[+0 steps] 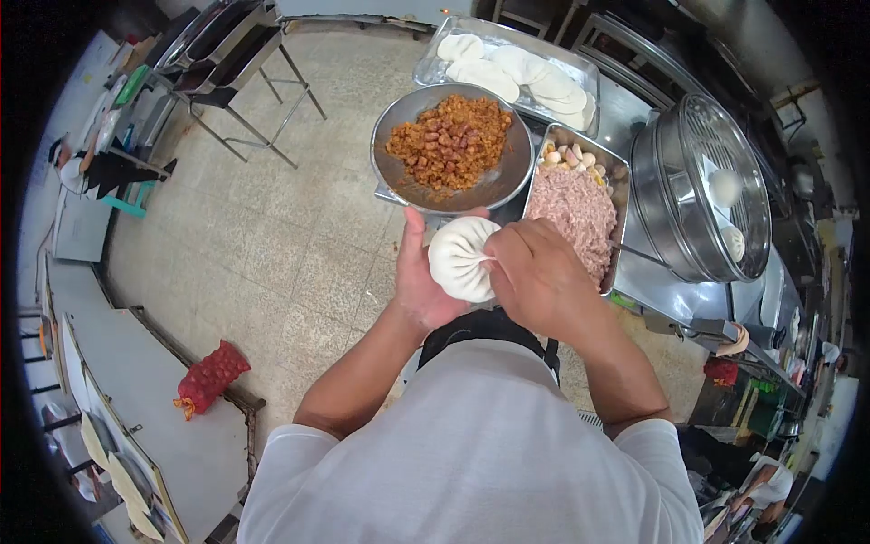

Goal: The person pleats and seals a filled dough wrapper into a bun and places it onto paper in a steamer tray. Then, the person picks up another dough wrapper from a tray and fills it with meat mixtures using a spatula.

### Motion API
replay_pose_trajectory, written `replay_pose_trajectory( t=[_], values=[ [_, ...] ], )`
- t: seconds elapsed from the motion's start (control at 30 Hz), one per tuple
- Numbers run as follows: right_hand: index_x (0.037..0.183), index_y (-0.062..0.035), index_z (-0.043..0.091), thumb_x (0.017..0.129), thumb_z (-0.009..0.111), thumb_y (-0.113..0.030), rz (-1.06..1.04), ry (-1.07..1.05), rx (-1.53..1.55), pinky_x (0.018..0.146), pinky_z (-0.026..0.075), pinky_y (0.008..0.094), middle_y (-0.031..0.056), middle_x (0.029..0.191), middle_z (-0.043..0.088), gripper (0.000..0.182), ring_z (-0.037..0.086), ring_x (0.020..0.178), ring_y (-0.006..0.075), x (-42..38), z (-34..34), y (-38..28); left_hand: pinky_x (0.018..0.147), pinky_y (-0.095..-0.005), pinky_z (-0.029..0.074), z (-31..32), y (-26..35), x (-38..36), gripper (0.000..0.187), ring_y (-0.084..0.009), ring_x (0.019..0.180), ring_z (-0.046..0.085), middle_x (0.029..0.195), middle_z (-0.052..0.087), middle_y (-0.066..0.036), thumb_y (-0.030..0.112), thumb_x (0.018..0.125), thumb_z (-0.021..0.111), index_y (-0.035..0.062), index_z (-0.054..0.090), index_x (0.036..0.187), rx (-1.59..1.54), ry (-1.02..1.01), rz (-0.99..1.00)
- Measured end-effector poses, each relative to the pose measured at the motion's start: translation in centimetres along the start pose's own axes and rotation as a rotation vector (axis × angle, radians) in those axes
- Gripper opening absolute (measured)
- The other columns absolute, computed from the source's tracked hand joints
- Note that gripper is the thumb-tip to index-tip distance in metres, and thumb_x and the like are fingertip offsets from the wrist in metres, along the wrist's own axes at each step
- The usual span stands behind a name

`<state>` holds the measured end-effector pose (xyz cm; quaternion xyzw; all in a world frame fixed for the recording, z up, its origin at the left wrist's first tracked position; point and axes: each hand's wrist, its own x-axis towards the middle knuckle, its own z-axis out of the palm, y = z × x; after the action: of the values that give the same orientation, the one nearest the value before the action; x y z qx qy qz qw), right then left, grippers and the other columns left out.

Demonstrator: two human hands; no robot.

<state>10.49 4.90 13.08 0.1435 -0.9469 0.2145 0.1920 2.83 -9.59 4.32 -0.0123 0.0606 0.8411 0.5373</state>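
Pleating a dumpling above the bench.
Left hand cupping it, right hand fingers pinching its top; at twelve o'clock, bowl of brown filling; at one o'clock, tray of minced meat, steamer holding buns.

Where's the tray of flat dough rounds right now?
In the head view, the tray of dough rounds sits at the top centre, just behind the round bowl of brown filling.
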Motion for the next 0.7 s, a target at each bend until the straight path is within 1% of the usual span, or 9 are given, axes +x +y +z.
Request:
replay_pose_trajectory(
  t=[0.03, 0.1, 0.17, 0.27, 0.37, 0.47, 0.53, 0.63, 0.7],
  values=[
    [0.089, -0.0017, 0.056, 0.078, 0.066, -0.006, 0.031, 0.042, 0.050, 0.074, 0.046, 0.0425, 0.0140, 0.086, 0.062, 0.016, 0.060, 0.079, 0.0328, -0.1, 0.3, -0.3, 0.105, -0.0481, 0.043, -0.3, -0.1, 0.1, 0.090, -0.0304, 0.122, 0.056, 0.131, 0.057, -0.015, 0.080, 0.089, 0.026, 0.0078, 0.046, 0.139, -0.022, 0.023, 0.055],
    [0.091, -0.0015, 0.057, 0.078, 0.067, -0.004, 0.065, 0.081, 0.103, 0.072, 0.047, 0.0419, 0.0138, 0.087, 0.063, 0.017, 0.060, 0.078, 0.0328, -0.5, 0.0, -0.9, 0.104, -0.0482, 0.044, -0.5, -0.5, 0.3, 0.090, -0.0308, 0.121, 0.056, 0.131, 0.058, -0.015, 0.080, 0.089, 0.027, 0.0076, 0.047, 0.139, -0.033, -0.005, 0.052],
    [0.097, -0.0012, 0.060, 0.076, 0.068, 0.001, 0.126, 0.094, 0.409, 0.069, 0.047, 0.0403, 0.0130, 0.085, 0.062, 0.022, 0.059, 0.075, 0.0322, -0.7, -1.5, -1.5, 0.103, -0.0483, 0.044, -0.1, -0.9, 0.1, 0.089, -0.0312, 0.121, 0.056, 0.131, 0.058, -0.015, 0.079, 0.089, 0.028, 0.0075, 0.047, 0.138, -0.038, -0.031, 0.057],
    [0.102, -0.0018, 0.063, 0.075, 0.070, 0.000, 0.093, 0.206, 0.373, 0.067, 0.048, 0.0389, 0.0121, 0.083, 0.061, 0.028, 0.059, 0.074, 0.0310, -2.4, -2.8, -0.6, 0.102, -0.0495, 0.045, 0.8, -1.4, -0.4, 0.088, -0.0318, 0.120, 0.057, 0.131, 0.058, -0.016, 0.079, 0.090, 0.028, 0.0075, 0.049, 0.137, -0.059, -0.070, 0.056],
    [0.100, -0.0012, 0.065, 0.074, 0.071, -0.001, 0.055, 0.178, 0.288, 0.070, 0.048, 0.0391, 0.0123, 0.086, 0.059, 0.027, 0.059, 0.077, 0.0310, -3.4, -2.7, -0.3, 0.101, -0.0506, 0.046, 0.6, -2.4, -0.4, 0.088, -0.0320, 0.120, 0.057, 0.131, 0.058, -0.016, 0.078, 0.090, 0.029, 0.0072, 0.050, 0.136, 0.001, -0.143, 0.040],
    [0.100, -0.0005, 0.065, 0.071, 0.072, -0.001, 0.035, 0.151, 0.259, 0.075, 0.047, 0.0405, 0.0141, 0.092, 0.059, 0.030, 0.058, 0.084, 0.0321, -3.8, -3.7, -1.1, 0.101, -0.0509, 0.046, 0.6, -4.1, -0.1, 0.089, -0.0317, 0.120, 0.057, 0.130, 0.059, -0.016, 0.079, 0.089, 0.028, 0.0060, 0.051, 0.135, -0.007, -0.079, 0.077],
    [0.096, 0.0004, 0.064, 0.069, 0.073, -0.001, 0.041, 0.158, 0.197, 0.074, 0.049, 0.0410, 0.0156, 0.092, 0.060, 0.029, 0.058, 0.084, 0.0327, -4.7, -3.4, -0.6, 0.102, -0.0501, 0.045, 1.1, -5.5, 0.1, 0.090, -0.0315, 0.121, 0.057, 0.131, 0.058, -0.016, 0.079, 0.089, 0.029, 0.0049, 0.051, 0.135, 0.010, -0.056, 0.057],
    [0.090, 0.0001, 0.060, 0.069, 0.069, 0.000, 0.072, 0.147, 0.151, 0.073, 0.048, 0.0432, 0.0156, 0.086, 0.057, 0.023, 0.056, 0.080, 0.0344, -6.6, -2.9, 0.5, 0.105, -0.0488, 0.043, 1.4, -7.4, 0.6, 0.090, -0.0309, 0.123, 0.055, 0.132, 0.058, -0.015, 0.079, 0.089, 0.029, 0.0048, 0.051, 0.135, 0.034, -0.037, 0.020],
    [0.087, -0.0004, 0.056, 0.069, 0.067, 0.000, 0.020, 0.149, 0.101, 0.075, 0.046, 0.0453, 0.0151, 0.085, 0.054, 0.021, 0.054, 0.081, 0.0351, -7.7, -2.8, 1.3, 0.106, -0.0485, 0.042, 1.3, -9.0, 0.7, 0.090, -0.0308, 0.124, 0.055, 0.133, 0.058, -0.015, 0.079, 0.089, 0.029, 0.0051, 0.051, 0.136, 0.050, 0.028, 0.012]
  ],
)
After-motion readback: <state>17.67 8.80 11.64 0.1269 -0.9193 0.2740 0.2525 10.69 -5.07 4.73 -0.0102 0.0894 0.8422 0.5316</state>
